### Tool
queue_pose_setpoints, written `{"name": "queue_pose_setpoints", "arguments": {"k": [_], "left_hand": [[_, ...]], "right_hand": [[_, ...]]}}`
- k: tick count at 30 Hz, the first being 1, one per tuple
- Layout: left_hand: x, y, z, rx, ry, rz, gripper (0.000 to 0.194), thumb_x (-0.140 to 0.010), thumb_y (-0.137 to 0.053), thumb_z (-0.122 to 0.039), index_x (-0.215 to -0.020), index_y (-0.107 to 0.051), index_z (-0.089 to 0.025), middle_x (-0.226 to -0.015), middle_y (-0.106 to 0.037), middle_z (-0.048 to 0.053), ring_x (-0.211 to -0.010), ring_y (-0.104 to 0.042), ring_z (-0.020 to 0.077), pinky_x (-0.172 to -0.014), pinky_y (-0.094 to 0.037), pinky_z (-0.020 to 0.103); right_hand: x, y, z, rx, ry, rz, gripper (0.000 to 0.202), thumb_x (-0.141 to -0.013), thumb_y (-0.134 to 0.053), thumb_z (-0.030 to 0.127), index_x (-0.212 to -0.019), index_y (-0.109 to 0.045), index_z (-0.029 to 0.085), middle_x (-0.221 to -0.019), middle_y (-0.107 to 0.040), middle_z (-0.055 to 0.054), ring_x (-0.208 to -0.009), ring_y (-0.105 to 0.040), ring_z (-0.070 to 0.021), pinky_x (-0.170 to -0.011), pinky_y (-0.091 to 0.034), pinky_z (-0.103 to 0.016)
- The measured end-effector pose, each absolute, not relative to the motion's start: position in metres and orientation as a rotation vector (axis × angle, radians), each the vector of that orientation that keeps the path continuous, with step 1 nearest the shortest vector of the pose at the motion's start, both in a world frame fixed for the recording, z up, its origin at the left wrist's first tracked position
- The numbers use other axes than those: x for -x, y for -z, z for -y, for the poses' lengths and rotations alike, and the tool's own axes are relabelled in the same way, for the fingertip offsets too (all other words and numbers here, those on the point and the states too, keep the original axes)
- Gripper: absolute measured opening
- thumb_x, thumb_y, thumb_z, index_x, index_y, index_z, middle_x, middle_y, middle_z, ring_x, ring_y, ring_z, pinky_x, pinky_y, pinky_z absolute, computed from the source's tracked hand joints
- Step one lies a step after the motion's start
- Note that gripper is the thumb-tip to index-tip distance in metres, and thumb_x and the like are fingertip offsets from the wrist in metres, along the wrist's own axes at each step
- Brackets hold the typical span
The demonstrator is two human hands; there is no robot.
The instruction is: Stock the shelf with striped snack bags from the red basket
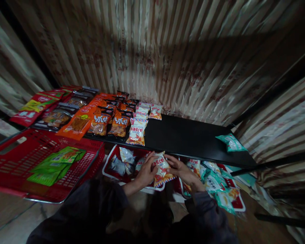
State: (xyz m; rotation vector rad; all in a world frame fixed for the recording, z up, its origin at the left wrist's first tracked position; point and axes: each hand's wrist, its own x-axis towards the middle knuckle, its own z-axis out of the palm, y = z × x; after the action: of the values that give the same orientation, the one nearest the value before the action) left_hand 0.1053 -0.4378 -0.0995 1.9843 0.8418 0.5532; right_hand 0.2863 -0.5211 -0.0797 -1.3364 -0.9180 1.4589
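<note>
Between my two hands is a white and orange snack bag (163, 170) with red print, held upright over a red bin with a white rim (109, 173). The fingers of my left hand (146, 171) close on the bag's left side. My right hand (181, 169) grips its upper right edge. More bags lie in the bin beneath, partly hidden by my hands. Just beyond, on the black shelf (183, 135), a row of matching white snack bags (137, 131) runs back toward the wall, with one more bag (156, 112) beside its far end.
Orange and black snack packs (100, 120) and red packs (38, 106) fill the shelf's left. A red basket (5, 169) holds green packs (57, 164). Teal bags (215, 181) heap in a right-hand bin, and one teal bag (231, 142) lies at the shelf's right end. Black posts (277, 89) flank the shelf.
</note>
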Motion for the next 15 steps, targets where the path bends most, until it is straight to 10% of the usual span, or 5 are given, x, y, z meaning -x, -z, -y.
{"name": "queue_pose_setpoints", "arguments": {"k": [6,15], "left_hand": [[-0.117,0.047,0.419,-1.981,-0.855,-0.849,0.061,-0.082,-0.055,-0.020,-0.140,-0.038,-0.020,-0.162,0.001,0.011,-0.149,-0.007,0.0253,-0.115,-0.031,0.040],[-0.143,0.057,0.376,-1.688,-0.984,-0.568,0.084,-0.078,-0.056,-0.014,-0.152,-0.017,-0.025,-0.157,-0.028,0.009,-0.140,-0.035,0.0267,-0.111,-0.037,0.042]], "right_hand": [[-0.282,0.042,0.507,1.210,-1.176,0.944,0.072,-0.073,-0.075,0.045,-0.136,-0.045,0.029,-0.138,-0.056,-0.007,-0.122,-0.056,-0.0216,-0.102,-0.045,-0.037],[-0.286,0.045,0.446,1.233,-0.965,0.686,0.042,-0.072,-0.072,0.055,-0.099,-0.069,0.023,-0.099,-0.074,-0.002,-0.087,-0.067,-0.0199,-0.074,-0.053,-0.028]]}}
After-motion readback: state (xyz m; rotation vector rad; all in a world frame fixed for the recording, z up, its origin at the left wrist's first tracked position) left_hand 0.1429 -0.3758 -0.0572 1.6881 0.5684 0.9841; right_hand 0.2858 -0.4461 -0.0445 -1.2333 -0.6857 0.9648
